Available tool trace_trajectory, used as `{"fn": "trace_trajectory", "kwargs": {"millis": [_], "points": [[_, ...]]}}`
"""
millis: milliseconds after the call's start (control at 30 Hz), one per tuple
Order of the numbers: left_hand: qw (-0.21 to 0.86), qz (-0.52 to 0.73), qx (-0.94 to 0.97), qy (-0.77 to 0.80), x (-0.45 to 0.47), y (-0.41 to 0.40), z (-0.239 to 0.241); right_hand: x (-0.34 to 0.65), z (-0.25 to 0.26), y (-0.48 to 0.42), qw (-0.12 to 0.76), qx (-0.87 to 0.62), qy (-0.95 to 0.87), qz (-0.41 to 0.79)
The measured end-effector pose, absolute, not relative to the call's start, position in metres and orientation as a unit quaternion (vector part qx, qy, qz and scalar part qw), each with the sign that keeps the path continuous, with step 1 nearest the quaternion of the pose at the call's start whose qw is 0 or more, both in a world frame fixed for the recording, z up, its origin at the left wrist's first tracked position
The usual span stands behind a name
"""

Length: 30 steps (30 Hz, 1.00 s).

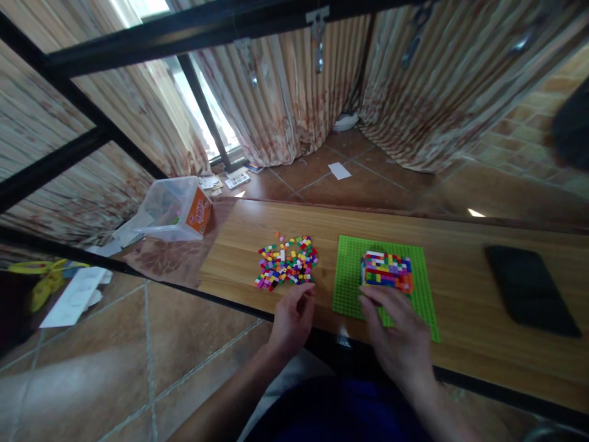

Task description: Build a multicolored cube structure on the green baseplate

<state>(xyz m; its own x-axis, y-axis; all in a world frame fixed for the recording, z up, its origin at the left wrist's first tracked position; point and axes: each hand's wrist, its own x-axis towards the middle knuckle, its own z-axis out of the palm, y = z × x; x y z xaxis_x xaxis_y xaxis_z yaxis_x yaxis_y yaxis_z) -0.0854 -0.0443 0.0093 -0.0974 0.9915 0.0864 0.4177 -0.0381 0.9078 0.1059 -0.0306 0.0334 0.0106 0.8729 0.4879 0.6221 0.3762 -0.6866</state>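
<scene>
A multicoloured block of building bricks (386,270) stands on a green studded baseplate (347,270). My right hand (400,334) is over the baseplate's near part, thumb and forefinger pinched together at the block's near left corner. Whatever is in that pinch is too small to make out. My left hand (294,316) hovers at the table's near edge with its fingers curled together, just in front of a spread of loose bricks (288,264) in many colours. I cannot tell if it holds anything.
The wooden table (460,288) carries a dark flat tablet-like object (531,290) at the right. A clear plastic bin (172,209) with an orange label stands beyond its left end. Black metal bars (184,40) cross above, before striped curtains (294,98). Papers lie on the tiled floor.
</scene>
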Motion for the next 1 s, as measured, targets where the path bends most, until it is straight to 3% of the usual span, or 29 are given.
{"fn": "trace_trajectory", "kwargs": {"millis": [233,467,633,767,1000], "points": [[0.206,0.439,0.572,0.662,-0.125,-0.046,0.007,0.041,-0.003,-0.003,0.353,-0.526,-0.757,0.162],[0.118,0.429,0.541,0.714,-0.153,-0.044,0.004,0.030,-0.010,0.006,0.303,-0.541,-0.775,0.122],[0.052,0.415,0.527,0.740,-0.166,-0.036,-0.004,0.040,0.006,-0.007,0.332,-0.537,-0.760,0.155],[0.001,0.400,0.547,0.735,-0.171,-0.023,-0.009,0.078,0.021,-0.027,0.406,-0.557,-0.704,0.170],[0.032,0.359,0.583,0.728,-0.168,0.004,-0.011,0.145,0.026,-0.035,0.433,-0.632,-0.633,0.108]]}}
